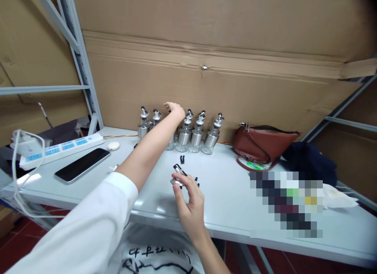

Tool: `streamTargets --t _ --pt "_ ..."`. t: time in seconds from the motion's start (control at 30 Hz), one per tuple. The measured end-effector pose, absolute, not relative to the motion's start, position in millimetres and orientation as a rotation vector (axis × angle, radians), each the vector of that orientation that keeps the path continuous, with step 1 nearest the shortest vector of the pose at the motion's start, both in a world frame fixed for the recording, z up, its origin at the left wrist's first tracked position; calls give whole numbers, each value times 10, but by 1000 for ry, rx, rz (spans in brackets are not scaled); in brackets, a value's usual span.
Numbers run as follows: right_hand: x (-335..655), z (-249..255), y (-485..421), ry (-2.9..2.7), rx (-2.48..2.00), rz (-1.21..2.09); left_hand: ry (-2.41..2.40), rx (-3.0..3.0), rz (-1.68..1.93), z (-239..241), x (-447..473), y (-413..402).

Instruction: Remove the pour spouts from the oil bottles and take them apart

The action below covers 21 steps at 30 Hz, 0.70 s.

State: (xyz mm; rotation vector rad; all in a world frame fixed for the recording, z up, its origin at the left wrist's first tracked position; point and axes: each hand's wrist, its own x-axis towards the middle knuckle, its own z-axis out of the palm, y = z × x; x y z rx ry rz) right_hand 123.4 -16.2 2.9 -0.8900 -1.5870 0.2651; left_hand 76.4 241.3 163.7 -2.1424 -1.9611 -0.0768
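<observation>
My left hand (175, 109) reaches far back over a row of several glass bottles (194, 134) with metal pourer caps, standing against the cardboard wall. Its fingers curl down over one bottle hidden behind my wrist. My right hand (188, 201) hovers near the table's front edge, fingertips pinched on a metal pourer cap (177, 176) with a black spout. Small black plastic pieces (182, 159) lie on the table between the bottles and that hand.
A white table (229, 195) carries a phone (81, 164), a power strip (63, 146) with a charger, a small white round object (113, 145), a brown leather bag (262, 142), dark cloth (312, 162) and a white mask (338, 197). Metal shelf posts (77, 58) rise at left.
</observation>
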Motion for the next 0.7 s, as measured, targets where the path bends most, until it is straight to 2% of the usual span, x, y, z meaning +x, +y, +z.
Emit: streamTargets --t 0.23,0.37,0.5,0.63,0.7 --pt "1232 54 -166 -1590 -875 262 -1894 -2125 -54 1481 781 2459" --pt "1222 50 -164 -1566 -887 260 -1766 -2161 -162 1443 781 2440" --pt "1226 17 -176 -1493 -895 277 -1670 -2145 -540 1636 735 2365" --pt "1239 -60 -181 -1364 -874 323 -1536 -2068 -1100 2064 560 2146" --pt "1241 -93 -177 -1308 -855 323 -1482 -1997 -1266 2267 464 1972"
